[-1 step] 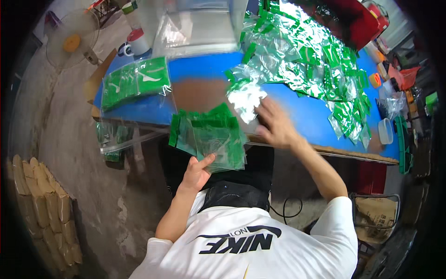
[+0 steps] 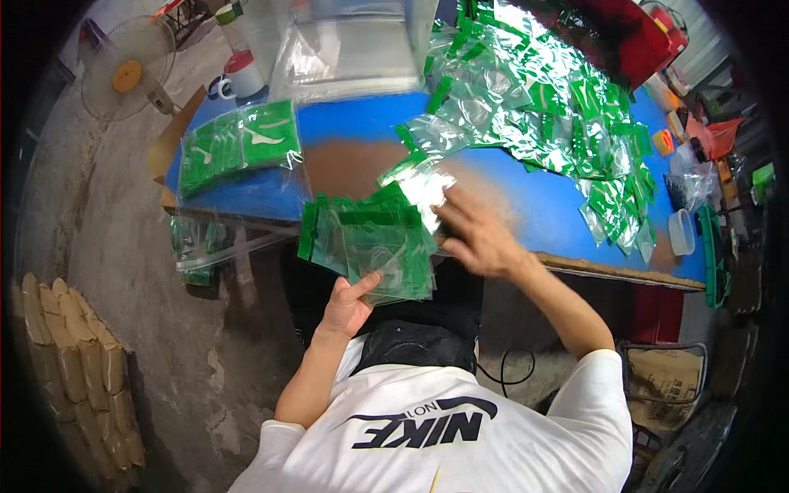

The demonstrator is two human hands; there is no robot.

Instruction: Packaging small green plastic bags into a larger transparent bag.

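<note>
My left hand (image 2: 350, 305) is closed on a stack of clear plastic bags (image 2: 370, 246) with green bands, thumb on top. The stack is held over the table's front edge, several bags fanned out. To its right my right hand (image 2: 477, 234) reaches over the tabletop, fingers stretched out and slightly blurred. Its fingertips touch a shiny clear bag with green edges (image 2: 423, 191), which lies against the far side of the stack. Glare hides much of that bag. A large heap of similar green-and-clear bags (image 2: 546, 115) covers the table's far right.
On the blue table (image 2: 370, 111), a filled clear bag of green packs (image 2: 242, 144) lies at the left. Behind it stand a white mug (image 2: 242, 78) and a pile of clear plastic sheets (image 2: 349, 62). A clear tub (image 2: 680, 232) sits at the right edge. A fan (image 2: 127, 76) stands far left.
My right hand has moved left and a little nearer, and the shiny bag under its fingertips has slid left toward the stack. My left hand has stayed put.
</note>
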